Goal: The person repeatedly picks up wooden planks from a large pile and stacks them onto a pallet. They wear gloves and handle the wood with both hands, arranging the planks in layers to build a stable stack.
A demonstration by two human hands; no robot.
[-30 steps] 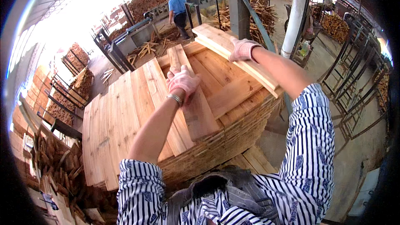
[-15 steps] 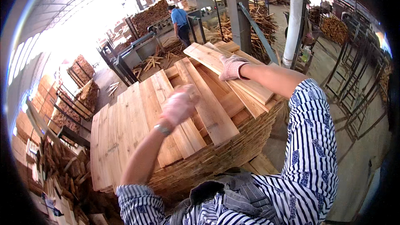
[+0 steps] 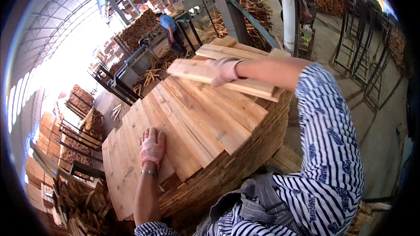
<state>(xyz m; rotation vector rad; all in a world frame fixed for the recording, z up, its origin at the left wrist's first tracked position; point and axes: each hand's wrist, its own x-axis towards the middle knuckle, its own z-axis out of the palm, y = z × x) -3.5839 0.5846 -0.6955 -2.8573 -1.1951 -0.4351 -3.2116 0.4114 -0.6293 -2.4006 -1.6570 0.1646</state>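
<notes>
A thick stack of wooden boards [image 3: 218, 188] stands before me, with a top layer of planks [image 3: 183, 118] lying side by side. Pressed flat on that layer at the left, my left hand [image 3: 152, 147] wears a pinkish knit glove; its fingers are spread and hold nothing. My right hand [image 3: 224, 71], gloved too, grips a plank [image 3: 188, 71] at the stack's far right. Its fingers wrap over the far edge, partly hidden. Behind that plank lie more loose planks [image 3: 227, 51], set at a slant on the stack.
A dark steel post [image 3: 225, 8] and a white pipe [image 3: 287, 13] rise beyond the stack. A person in blue [image 3: 169, 30] works by machinery farther off. Metal racks [image 3: 363, 48] stand at right; scrap wood [image 3: 87, 205] is heaped at lower left.
My left hand has moved down and left, from above the middle planks onto the left ones. The gapped middle planks now lie closer together. My right hand has shifted left with its plank.
</notes>
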